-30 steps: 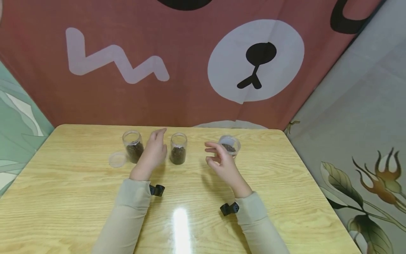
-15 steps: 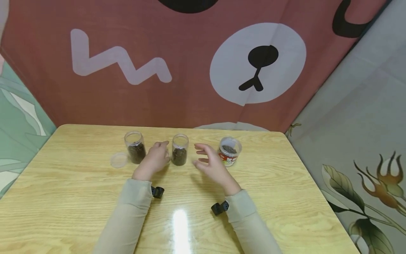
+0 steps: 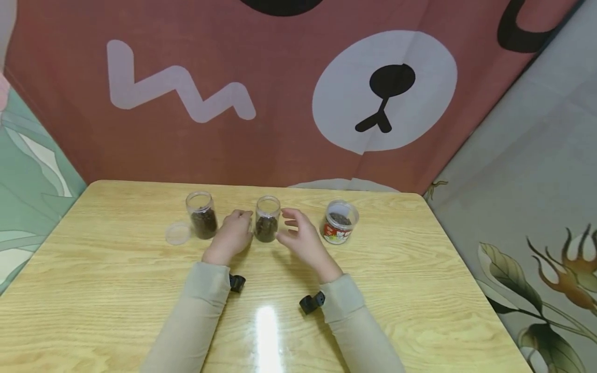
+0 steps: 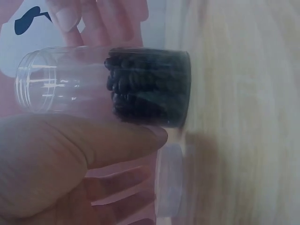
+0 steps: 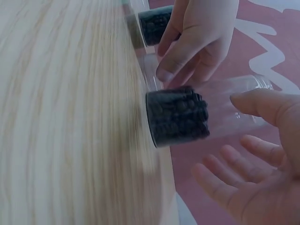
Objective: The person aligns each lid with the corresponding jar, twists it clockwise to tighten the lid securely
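A clear jar (image 3: 267, 228), partly filled with dark bean-like pieces, stands upright at the middle back of the table. My left hand (image 3: 231, 235) is close to its left side, thumb straight. In the left wrist view those fingers reach down to a translucent lid (image 4: 169, 183), hidden in the head view; whether they touch it I cannot tell. My right hand (image 3: 302, 238) stands at the jar's right with its fingers spread apart. In the right wrist view, the thumb overlaps the jar's upper wall; contact is unclear.
Further left stands a second open jar (image 3: 203, 220) of dark pieces, with another clear lid (image 3: 178, 233) lying beside it. Right of my right hand is a low tub (image 3: 338, 232) with a red printed label and dark contents. A printed cloth (image 3: 280, 150) hangs behind the table.
My right hand has moved left from in front of the tub to the middle jar. My left hand has come down and nearer to that jar.
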`<state>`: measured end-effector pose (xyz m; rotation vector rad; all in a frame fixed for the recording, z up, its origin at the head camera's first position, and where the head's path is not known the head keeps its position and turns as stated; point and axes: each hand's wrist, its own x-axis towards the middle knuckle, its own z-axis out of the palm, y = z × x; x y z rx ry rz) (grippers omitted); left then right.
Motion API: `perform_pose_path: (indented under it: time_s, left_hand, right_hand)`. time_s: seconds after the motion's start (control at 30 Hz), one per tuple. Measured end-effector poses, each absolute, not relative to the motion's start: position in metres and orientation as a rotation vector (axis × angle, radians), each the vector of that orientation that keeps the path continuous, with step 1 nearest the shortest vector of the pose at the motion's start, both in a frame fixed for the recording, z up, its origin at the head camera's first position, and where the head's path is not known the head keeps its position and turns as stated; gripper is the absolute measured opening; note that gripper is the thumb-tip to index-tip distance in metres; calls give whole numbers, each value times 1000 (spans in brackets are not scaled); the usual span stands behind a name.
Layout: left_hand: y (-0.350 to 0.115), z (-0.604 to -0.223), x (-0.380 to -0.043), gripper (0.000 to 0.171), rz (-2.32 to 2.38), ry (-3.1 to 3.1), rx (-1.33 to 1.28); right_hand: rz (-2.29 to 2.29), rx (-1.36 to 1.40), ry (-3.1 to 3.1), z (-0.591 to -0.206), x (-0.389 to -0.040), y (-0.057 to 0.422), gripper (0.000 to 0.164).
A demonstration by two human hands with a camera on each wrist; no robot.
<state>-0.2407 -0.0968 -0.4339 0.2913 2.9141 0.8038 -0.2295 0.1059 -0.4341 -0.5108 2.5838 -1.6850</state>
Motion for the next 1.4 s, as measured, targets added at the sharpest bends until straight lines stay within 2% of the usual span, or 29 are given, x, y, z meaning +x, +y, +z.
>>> perform_pose_path:
  time_s: [0.3, 0.6, 0.93, 1.4]
  left_hand:
    - [-97, -434, -241, 41, 749, 2957, 320]
    - [-100, -435, -242, 38, 720, 2980, 334]
    - [-102, -436, -243, 32, 728, 2992, 401]
    - [-104, -432, -242, 36, 723, 3003, 460]
  right_hand:
    - [-1736, -439, 2542, -431, -229, 95, 59]
    - [-1734, -381, 2537, -437, -233, 85, 64]
    - [-1735, -418, 2609, -440, -236, 80, 58]
    - [-1664, -476, 2612, -442, -238, 85, 59]
